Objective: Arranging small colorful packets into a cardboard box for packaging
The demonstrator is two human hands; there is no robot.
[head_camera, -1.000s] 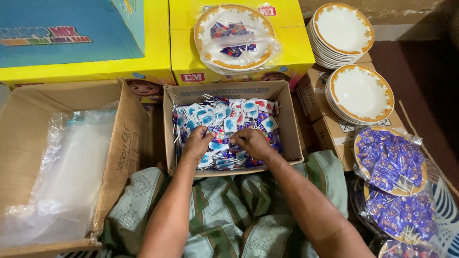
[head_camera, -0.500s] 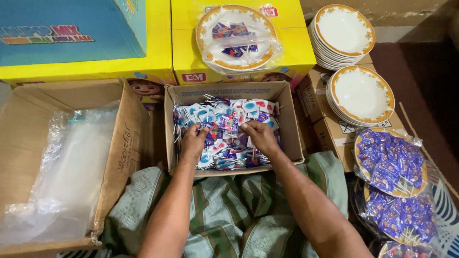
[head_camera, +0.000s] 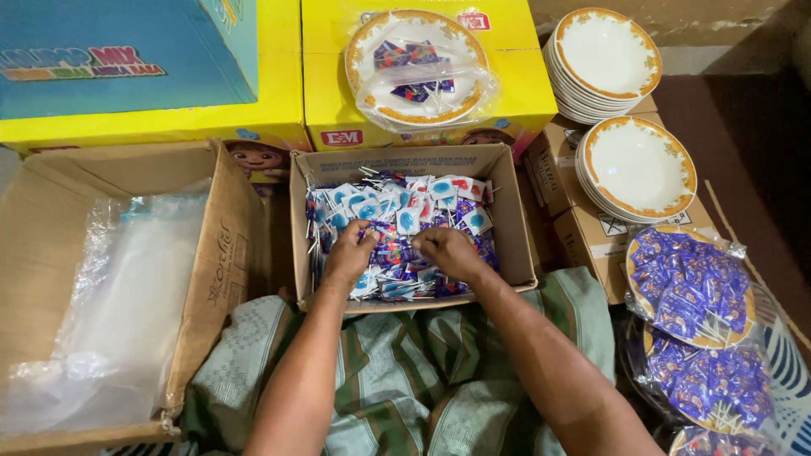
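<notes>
Digging left hand [head_camera: 351,253] | right hand [head_camera: 448,252] — lollipops [head_camera: 405,215] jumbled, sticks pointing every way

Matt brown cardboard box [head_camera: 507,211] w/ glossy foil-wrapped lollipops [head_camera: 405,211] under both hands; clear crinkly plastic bags [head_camera: 127,304] left of left hand [head_camera: 351,253]; glazed ceramic plates [head_camera: 638,165] right of right hand [head_camera: 448,252].

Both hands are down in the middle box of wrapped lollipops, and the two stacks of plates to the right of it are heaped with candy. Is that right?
Not quite. The head view shows both hands, left and right, in the box of lollipops, but the two plate stacks on the right are bare. Candy sits on other plates nearer the camera, wrapped in plastic.
</notes>
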